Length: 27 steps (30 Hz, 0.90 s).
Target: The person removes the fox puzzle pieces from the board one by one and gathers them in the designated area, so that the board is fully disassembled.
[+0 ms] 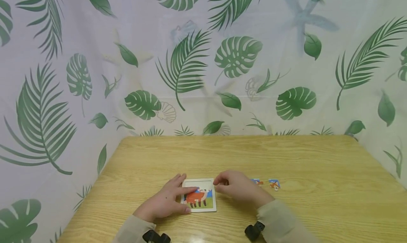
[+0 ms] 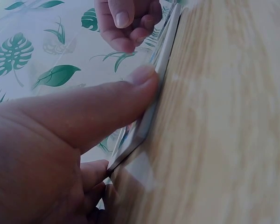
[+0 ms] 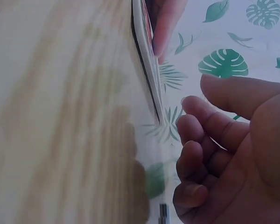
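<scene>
A small square picture puzzle [image 1: 206, 203] with a white frame lies flat on the table. Its lower part shows a red-brown animal on green grass; the upper part is whitish and bare. My left hand [image 1: 168, 200] rests on its left side, index finger across the picture. In the left wrist view, that thumb [image 2: 116, 100] presses the near edge. Just off the puzzle's upper right edge is my right hand [image 1: 240, 188]. The right wrist view shows its thumb and loosely bent fingers [image 3: 191, 126] apart, with nothing between them.
Two loose puzzle pieces lie right of the puzzle: one piece [image 1: 274, 184] in plain sight, the other piece [image 1: 257, 181] partly behind my right hand. The wooden table [image 1: 222, 154] meets a leaf-patterned cloth [image 1: 203, 77] at its back and sides.
</scene>
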Available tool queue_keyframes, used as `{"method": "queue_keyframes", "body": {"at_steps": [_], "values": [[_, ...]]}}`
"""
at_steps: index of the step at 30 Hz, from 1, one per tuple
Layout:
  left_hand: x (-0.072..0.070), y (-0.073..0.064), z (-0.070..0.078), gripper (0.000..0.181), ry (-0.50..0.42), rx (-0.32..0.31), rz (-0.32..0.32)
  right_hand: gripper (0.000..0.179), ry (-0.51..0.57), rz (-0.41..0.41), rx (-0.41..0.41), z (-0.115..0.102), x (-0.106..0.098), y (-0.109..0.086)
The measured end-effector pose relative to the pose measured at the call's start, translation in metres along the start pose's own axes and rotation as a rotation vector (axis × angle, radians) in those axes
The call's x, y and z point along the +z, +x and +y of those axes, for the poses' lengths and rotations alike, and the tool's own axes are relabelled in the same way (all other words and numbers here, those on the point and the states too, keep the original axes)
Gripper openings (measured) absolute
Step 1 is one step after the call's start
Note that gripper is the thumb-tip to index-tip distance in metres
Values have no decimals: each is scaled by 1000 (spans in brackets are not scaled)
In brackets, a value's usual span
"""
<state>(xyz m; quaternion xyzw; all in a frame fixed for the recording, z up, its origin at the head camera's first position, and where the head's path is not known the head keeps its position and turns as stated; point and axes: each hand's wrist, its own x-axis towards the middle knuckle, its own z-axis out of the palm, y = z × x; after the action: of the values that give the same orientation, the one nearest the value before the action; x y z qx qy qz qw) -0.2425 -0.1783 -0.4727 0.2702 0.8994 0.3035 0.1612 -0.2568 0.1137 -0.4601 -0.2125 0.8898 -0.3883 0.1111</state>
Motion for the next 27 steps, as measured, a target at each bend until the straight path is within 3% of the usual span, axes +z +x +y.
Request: {"method": "queue_keyframes", "body": {"at_steps": [27], "values": [[1, -1, 1, 69, 3, -9, 14, 21, -115, -12, -44, -3, 20, 2]]}}
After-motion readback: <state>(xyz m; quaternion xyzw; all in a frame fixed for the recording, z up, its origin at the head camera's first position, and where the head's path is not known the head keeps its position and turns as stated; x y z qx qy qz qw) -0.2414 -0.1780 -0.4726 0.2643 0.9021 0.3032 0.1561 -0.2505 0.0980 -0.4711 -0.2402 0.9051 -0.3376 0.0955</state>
